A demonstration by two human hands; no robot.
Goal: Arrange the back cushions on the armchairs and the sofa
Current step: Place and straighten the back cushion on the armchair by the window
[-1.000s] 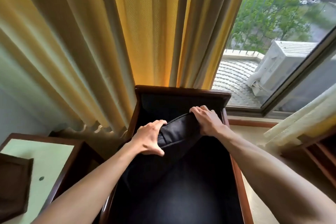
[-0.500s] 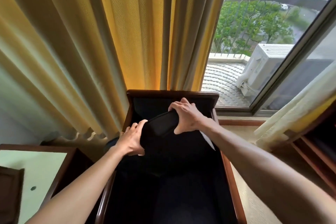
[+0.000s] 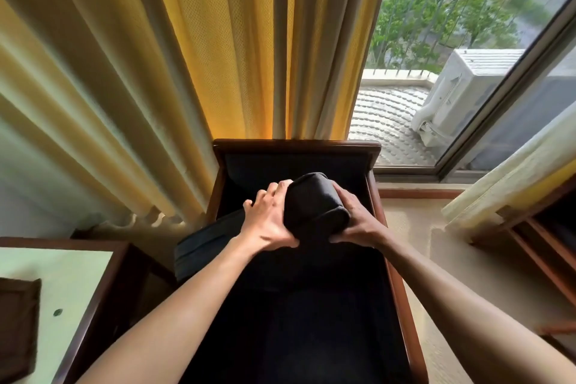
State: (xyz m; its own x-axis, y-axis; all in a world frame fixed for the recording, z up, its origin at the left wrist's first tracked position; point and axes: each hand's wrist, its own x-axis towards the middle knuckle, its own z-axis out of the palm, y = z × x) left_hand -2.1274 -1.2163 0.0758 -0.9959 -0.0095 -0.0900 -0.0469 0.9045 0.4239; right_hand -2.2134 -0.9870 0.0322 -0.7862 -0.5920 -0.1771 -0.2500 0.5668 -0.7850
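Both bare forearms reach forward from the bottom of the view and meet over the dark armchair (image 3: 293,146), whose wooden frame stands against the yellow curtain (image 3: 249,40). The left hand (image 3: 271,221) lies palm-in against the left face of the black back cushion (image 3: 314,206), wrist bent slightly inward, its fingers (image 3: 274,188) spread and curled over the cushion's upper edge while the thumb tucks under the lower edge. The right hand (image 3: 358,221) presses from the opposite side, fingers held close together and wrapped along the cushion's right face, thumb low near the bottom corner. Between the two palms the cushion is squeezed and bunched (its near end bulges in a rounded fold), held up above the seat and just in front of the chair's backrest. A further dark part, whether of the same cushion cannot be told, trails out over the chair's left arm. To the left stands a desk (image 3: 78,274) with a pale top, and at right the window (image 3: 467,72) shows trees and an outdoor unit.
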